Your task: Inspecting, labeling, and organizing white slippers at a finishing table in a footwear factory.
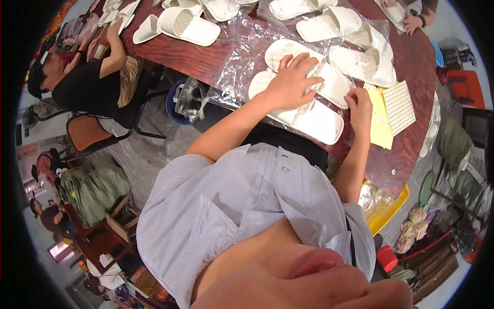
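Note:
My left hand (294, 82) lies with fingers spread over a pair of white slippers, across their straps. The nearer slipper (324, 122) lies close to the table's front edge, and the farther slipper (333, 85) is just beyond it. Clear plastic film (234, 64) spreads under and around them. By the toe end of the farther slipper, my right hand (360, 107) has its thumb and fingertips pressed together; whatever they hold is too small to make out. Right beside it are a yellow sheet (380, 121) and a pale sheet of small labels (399, 107).
More white slippers (189, 26) cover the far side of the dark red table (411, 149). A co-worker in black (85, 90) sits at the left, and another person's hand (412, 23) shows at the far right. Below the table are a blue bin (172, 105) and a yellow crate (393, 208).

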A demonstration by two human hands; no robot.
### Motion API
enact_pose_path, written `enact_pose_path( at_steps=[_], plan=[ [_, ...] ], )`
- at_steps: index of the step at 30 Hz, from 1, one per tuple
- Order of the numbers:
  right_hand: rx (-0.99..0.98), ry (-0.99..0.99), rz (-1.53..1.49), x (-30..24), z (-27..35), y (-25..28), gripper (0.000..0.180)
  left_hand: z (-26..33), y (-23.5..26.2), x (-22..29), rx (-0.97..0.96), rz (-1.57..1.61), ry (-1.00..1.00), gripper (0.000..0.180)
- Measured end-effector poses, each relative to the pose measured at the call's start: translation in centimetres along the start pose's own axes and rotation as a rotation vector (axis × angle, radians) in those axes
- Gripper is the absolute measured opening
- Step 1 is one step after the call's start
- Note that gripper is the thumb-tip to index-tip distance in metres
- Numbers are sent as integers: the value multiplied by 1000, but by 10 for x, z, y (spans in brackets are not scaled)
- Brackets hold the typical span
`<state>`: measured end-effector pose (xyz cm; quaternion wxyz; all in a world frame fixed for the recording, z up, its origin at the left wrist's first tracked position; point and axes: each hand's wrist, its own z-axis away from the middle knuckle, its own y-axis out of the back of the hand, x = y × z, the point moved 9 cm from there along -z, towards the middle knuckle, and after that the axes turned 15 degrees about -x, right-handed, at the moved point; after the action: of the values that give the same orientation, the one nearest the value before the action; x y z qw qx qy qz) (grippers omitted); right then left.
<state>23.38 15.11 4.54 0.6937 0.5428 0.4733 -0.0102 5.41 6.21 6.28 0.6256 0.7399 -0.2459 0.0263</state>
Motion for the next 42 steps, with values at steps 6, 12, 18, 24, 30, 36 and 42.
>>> enact_pose_path(
  at_steps=[6, 12, 18, 24, 30, 36, 42],
  plan=[
    [36, 24, -33, 5, -1, -3, 13, 1, 3, -1, -4, 35, 27, 34],
    [-18, 74, 49, -3, 0, -1, 10, 0, 0, 1, -24, 73, 22, 34],
    [-54, 59, -34, 3, 3, 0, 9, 1, 0, 0, 10, 118, 23, 33],
    [-106, -64, -213, 14, 5, 3, 10, 0, 0, -2, 17, 151, 11, 33],
    [-92, 4, 58, -7, 1, 0, 11, 1, -1, 0, 57, 152, -18, 32],
    [-67, -67, -27, 6, 1, 0, 15, 1, 0, 1, 46, 143, -19, 32],
    [-32, -94, -143, 17, 2, 2, 17, 1, 2, 2, 54, 153, -28, 33]
  ],
)
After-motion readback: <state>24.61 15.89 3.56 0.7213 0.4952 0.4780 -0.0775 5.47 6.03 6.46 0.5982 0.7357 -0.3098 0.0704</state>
